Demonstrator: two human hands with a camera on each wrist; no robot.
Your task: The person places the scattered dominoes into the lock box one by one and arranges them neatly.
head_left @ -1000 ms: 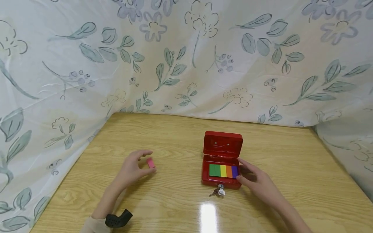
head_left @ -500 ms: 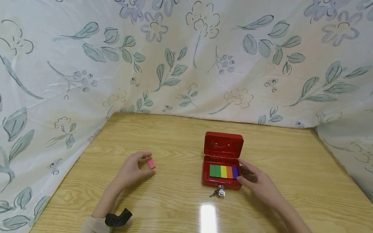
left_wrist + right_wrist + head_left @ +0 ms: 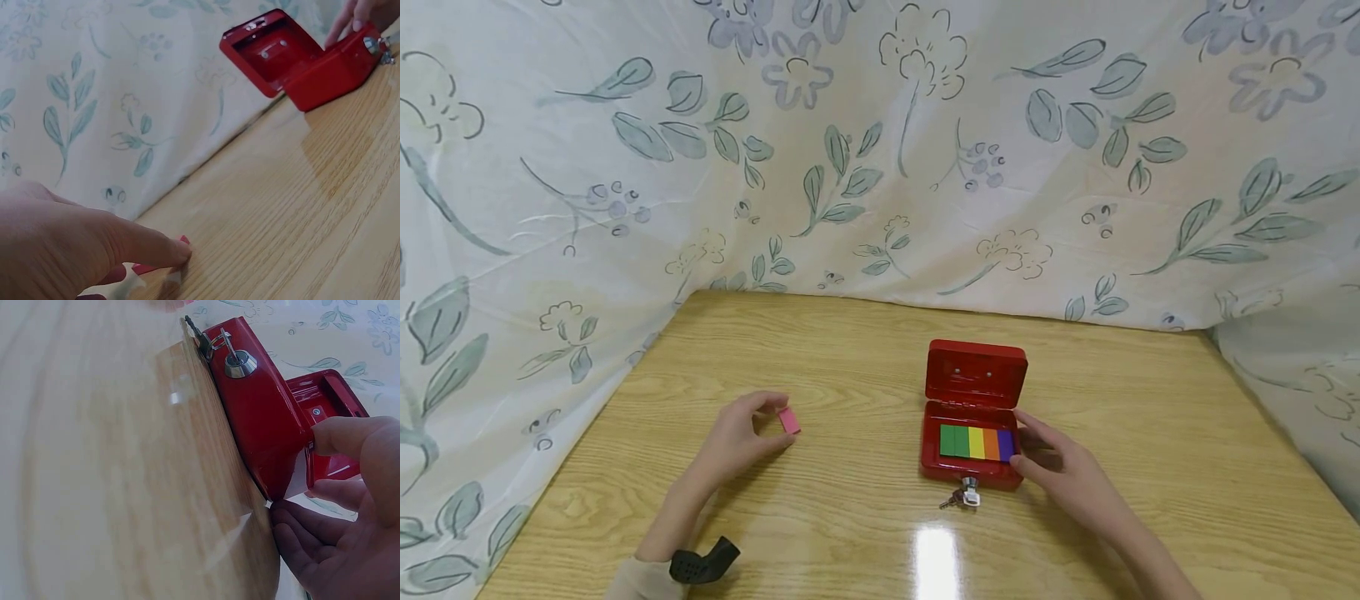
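Note:
A small pink block (image 3: 789,420) lies on the table at left in the head view. My left hand (image 3: 737,437) pinches it at its two ends between thumb and fingers; in the left wrist view a finger mostly hides the block (image 3: 145,269). To the right sits a red metal cash box (image 3: 928,462), its lid (image 3: 976,375) raised. Inside is a row of coloured blocks (image 3: 976,442): green, yellow, orange and purple. My right hand (image 3: 1063,471) holds the box's right side, its thumb at the front corner and its fingers along the side wall, as the right wrist view shows.
From the lock (image 3: 240,364) on the box's front hangs a ring with keys (image 3: 955,498). The wooden table (image 3: 850,517) ends at a floral cloth (image 3: 880,208) that rises behind it and along both sides. A black wrist device (image 3: 703,562) sits on my left wrist.
The left thumb and fingers have drawn in closer on the pink block, which has barely moved. My right hand and the cash box have stayed in place.

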